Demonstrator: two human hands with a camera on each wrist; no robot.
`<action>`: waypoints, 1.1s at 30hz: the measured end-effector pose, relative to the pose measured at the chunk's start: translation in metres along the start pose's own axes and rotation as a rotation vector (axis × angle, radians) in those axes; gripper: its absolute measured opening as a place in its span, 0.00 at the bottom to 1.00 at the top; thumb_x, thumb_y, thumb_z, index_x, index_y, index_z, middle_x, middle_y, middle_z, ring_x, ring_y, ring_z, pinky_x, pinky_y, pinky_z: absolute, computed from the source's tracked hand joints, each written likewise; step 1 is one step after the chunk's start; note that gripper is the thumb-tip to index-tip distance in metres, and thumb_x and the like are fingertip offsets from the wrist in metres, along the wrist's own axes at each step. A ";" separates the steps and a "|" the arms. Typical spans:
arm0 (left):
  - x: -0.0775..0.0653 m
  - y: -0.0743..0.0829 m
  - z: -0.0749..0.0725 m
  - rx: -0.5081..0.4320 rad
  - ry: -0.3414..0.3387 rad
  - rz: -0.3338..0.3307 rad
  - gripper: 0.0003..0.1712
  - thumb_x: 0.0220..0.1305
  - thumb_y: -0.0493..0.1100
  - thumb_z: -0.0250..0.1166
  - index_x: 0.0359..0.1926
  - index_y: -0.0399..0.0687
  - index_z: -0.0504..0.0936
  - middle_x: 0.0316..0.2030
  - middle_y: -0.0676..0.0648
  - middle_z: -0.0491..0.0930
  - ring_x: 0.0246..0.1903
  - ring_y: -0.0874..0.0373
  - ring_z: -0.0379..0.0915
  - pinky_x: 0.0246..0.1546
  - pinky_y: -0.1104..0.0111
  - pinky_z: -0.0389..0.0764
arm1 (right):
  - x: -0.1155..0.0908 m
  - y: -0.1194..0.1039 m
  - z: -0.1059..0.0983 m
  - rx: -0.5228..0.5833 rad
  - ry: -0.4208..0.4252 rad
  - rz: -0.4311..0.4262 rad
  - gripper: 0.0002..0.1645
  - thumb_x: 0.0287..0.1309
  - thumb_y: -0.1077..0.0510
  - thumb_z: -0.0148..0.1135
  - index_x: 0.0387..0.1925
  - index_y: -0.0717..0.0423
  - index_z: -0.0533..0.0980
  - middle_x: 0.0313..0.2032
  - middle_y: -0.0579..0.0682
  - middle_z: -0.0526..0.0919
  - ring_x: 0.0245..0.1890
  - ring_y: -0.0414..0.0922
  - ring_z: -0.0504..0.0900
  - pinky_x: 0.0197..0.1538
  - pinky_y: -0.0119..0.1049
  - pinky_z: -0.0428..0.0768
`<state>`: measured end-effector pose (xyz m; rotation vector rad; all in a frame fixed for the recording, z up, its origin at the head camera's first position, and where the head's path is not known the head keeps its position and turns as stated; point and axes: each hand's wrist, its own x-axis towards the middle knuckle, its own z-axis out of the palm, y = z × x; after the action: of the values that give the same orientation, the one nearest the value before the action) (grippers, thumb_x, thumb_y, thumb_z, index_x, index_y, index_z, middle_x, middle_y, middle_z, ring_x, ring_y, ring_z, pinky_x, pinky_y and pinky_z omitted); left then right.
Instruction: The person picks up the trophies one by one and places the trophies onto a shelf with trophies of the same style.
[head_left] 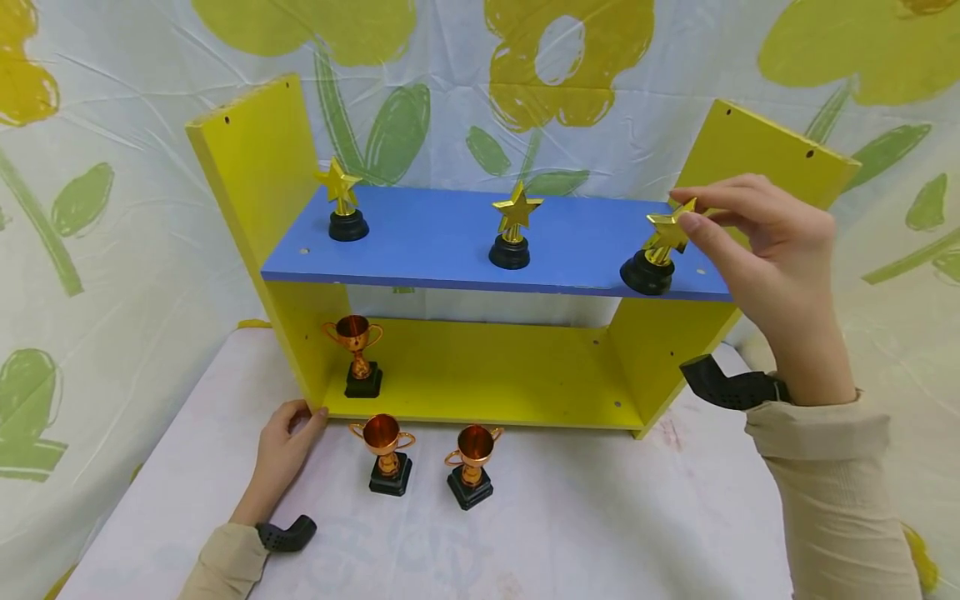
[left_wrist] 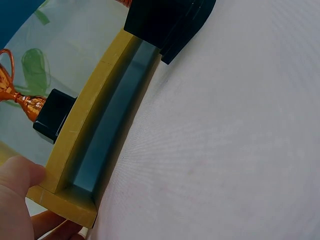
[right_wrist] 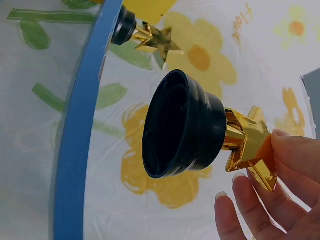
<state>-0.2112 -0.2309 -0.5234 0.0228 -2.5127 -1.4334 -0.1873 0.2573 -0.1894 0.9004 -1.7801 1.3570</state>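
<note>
My right hand (head_left: pixel 772 242) pinches a gold star trophy (head_left: pixel 660 242) by its star, at the right end of the blue shelf board (head_left: pixel 427 242). In the right wrist view the trophy's black base (right_wrist: pixel 185 125) is tilted, showing its hollow underside, apart from the blue edge. Two more star trophies stand on the blue board, one at left (head_left: pixel 345 208) and one in the middle (head_left: pixel 512 229). My left hand (head_left: pixel 285 446) holds the lower left corner of the yellow shelf unit (head_left: pixel 480 422); in the left wrist view its thumb (left_wrist: pixel 25 172) presses the yellow edge, with fingers on the outer side.
On the lower yellow board a copper cup trophy (head_left: pixel 360 354) stands at left. Two more copper cups, one left (head_left: pixel 386 450) and one right (head_left: pixel 471 467), stand on the white tablecloth (head_left: pixel 585 517) before the unit. A flower-printed cloth (head_left: pixel 457 50) hangs behind.
</note>
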 end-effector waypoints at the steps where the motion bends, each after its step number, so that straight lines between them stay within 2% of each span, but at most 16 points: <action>1: 0.000 0.000 0.000 0.002 0.001 0.001 0.24 0.70 0.51 0.62 0.54 0.34 0.75 0.53 0.34 0.75 0.56 0.43 0.68 0.59 0.50 0.66 | 0.000 0.001 0.000 -0.014 -0.002 0.001 0.10 0.56 0.76 0.62 0.39 0.83 0.79 0.38 0.60 0.86 0.36 0.48 0.77 0.43 0.30 0.79; 7: 0.000 0.000 0.000 0.002 -0.001 -0.003 0.24 0.70 0.51 0.62 0.55 0.34 0.75 0.53 0.35 0.75 0.55 0.43 0.68 0.58 0.50 0.66 | 0.002 0.008 -0.002 -0.095 0.021 0.028 0.09 0.57 0.74 0.63 0.40 0.78 0.81 0.38 0.61 0.86 0.38 0.49 0.77 0.43 0.29 0.79; 12: -0.001 0.001 -0.001 -0.004 -0.007 -0.012 0.25 0.70 0.52 0.62 0.55 0.35 0.75 0.54 0.34 0.74 0.56 0.43 0.67 0.59 0.50 0.66 | 0.002 0.012 -0.005 -0.208 0.032 0.107 0.10 0.58 0.72 0.64 0.42 0.73 0.83 0.39 0.59 0.86 0.39 0.47 0.77 0.43 0.28 0.78; 17: -0.001 0.001 -0.001 -0.001 -0.007 -0.010 0.25 0.70 0.52 0.61 0.55 0.35 0.75 0.53 0.35 0.74 0.56 0.43 0.67 0.59 0.50 0.66 | 0.002 0.017 -0.009 -0.190 0.047 0.227 0.12 0.58 0.70 0.65 0.44 0.71 0.83 0.41 0.56 0.85 0.38 0.45 0.78 0.42 0.27 0.77; 19: -0.001 0.001 -0.001 0.000 -0.006 -0.009 0.25 0.70 0.52 0.61 0.55 0.35 0.75 0.54 0.35 0.75 0.56 0.43 0.67 0.59 0.50 0.66 | 0.003 0.019 -0.010 -0.188 0.044 0.248 0.12 0.59 0.70 0.65 0.45 0.71 0.83 0.41 0.57 0.85 0.37 0.45 0.78 0.41 0.26 0.78; 23: -0.001 0.001 -0.001 -0.001 -0.004 -0.008 0.24 0.70 0.51 0.62 0.55 0.35 0.75 0.53 0.35 0.75 0.56 0.43 0.67 0.59 0.50 0.66 | 0.003 0.024 -0.011 -0.194 0.038 0.269 0.13 0.59 0.69 0.65 0.46 0.70 0.83 0.41 0.57 0.84 0.37 0.45 0.78 0.40 0.26 0.77; 30: 0.000 0.001 -0.001 0.001 -0.010 -0.004 0.24 0.70 0.51 0.62 0.55 0.34 0.75 0.53 0.34 0.75 0.56 0.42 0.67 0.59 0.49 0.66 | -0.001 0.031 -0.014 -0.298 0.029 0.298 0.13 0.62 0.66 0.65 0.48 0.66 0.83 0.44 0.54 0.85 0.42 0.45 0.77 0.41 0.26 0.77; 33: 0.000 0.000 -0.001 0.002 -0.009 -0.001 0.24 0.70 0.51 0.62 0.55 0.34 0.75 0.53 0.34 0.75 0.56 0.43 0.68 0.59 0.49 0.66 | -0.002 0.036 -0.015 -0.267 0.040 0.297 0.13 0.61 0.67 0.64 0.47 0.67 0.83 0.44 0.54 0.85 0.41 0.45 0.78 0.41 0.25 0.77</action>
<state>-0.2109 -0.2314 -0.5228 0.0178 -2.5214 -1.4349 -0.2150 0.2800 -0.2054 0.4762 -2.0632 1.2627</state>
